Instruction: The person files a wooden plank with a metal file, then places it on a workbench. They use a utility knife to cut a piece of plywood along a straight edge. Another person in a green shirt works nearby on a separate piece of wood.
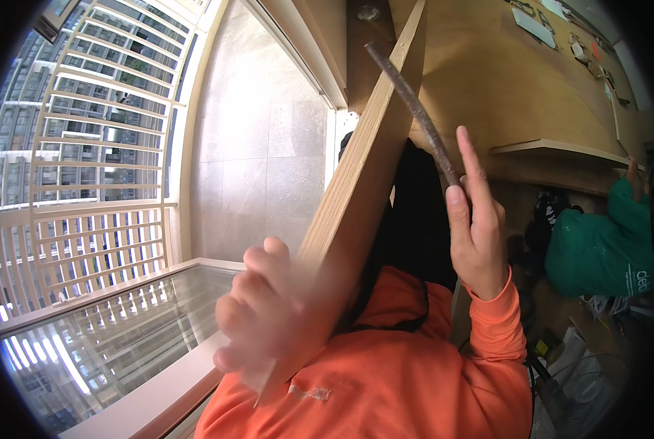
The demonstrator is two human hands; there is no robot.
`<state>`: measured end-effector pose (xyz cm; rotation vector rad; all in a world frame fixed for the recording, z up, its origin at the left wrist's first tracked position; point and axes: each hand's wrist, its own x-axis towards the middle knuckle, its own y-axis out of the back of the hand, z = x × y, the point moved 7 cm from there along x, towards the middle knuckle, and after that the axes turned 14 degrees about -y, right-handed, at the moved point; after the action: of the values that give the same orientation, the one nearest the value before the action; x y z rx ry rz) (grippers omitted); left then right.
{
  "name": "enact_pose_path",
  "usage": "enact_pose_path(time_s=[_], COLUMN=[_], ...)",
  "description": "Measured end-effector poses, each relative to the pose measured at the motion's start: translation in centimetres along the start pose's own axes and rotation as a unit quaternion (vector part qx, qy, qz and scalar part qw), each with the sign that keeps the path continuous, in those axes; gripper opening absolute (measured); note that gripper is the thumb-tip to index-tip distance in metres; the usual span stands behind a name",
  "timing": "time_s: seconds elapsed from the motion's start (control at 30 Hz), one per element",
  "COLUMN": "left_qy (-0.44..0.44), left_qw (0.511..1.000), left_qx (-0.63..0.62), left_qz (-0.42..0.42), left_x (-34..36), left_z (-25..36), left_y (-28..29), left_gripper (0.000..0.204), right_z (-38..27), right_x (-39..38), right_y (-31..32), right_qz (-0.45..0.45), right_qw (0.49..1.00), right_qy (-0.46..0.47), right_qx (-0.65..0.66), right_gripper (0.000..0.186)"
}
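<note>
A long light-wood board [367,135] slants from the top of the view down to my orange-sleeved body, one narrow edge facing up. At its lower end my left hand [257,311] is closed round the board; a hazy blur hides part of the grip. A slim, dark brown, rough-looking rod [415,106] is pinched in my right hand [480,234], to the right of the board. My right index finger points up, off the rod. The rod's far part passes over the board; whether they touch I cannot tell.
A wooden worktable [488,88] carries small tools and parts at its far right. Another person in a green top [598,249] is at the right, near a wooden panel [561,151]. To the left are a glass-topped railing [129,322], white bars [100,132] and grey floor tiles [257,146].
</note>
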<state>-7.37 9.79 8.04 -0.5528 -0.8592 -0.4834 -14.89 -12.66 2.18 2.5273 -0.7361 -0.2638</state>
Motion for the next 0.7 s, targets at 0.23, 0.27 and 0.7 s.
enact_pose_path(time_s=[0.23, 0.27, 0.7], left_qy=[0.171, 0.167, 0.087], left_qw=[0.985, 0.985, 0.963], left_qx=[0.015, 0.023, 0.109], left_qz=[-0.011, -0.022, -0.230], left_x=[-0.2, 0.2, 4.0], left_z=[-11.9, -13.6, -16.8], left_y=[-0.5, -0.5, -2.3], left_gripper=[0.053, 0.055, 0.041], right_z=[3.2, 2.9, 4.0], right_x=[5.7, 6.4, 10.8], right_y=[3.5, 3.9, 1.7], right_qz=[0.058, 0.060, -0.040], right_qw=[0.993, 0.991, 0.993], right_qy=[-0.050, -0.051, -0.060], right_qx=[0.096, 0.111, 0.089], right_gripper=[0.049, 0.048, 0.051])
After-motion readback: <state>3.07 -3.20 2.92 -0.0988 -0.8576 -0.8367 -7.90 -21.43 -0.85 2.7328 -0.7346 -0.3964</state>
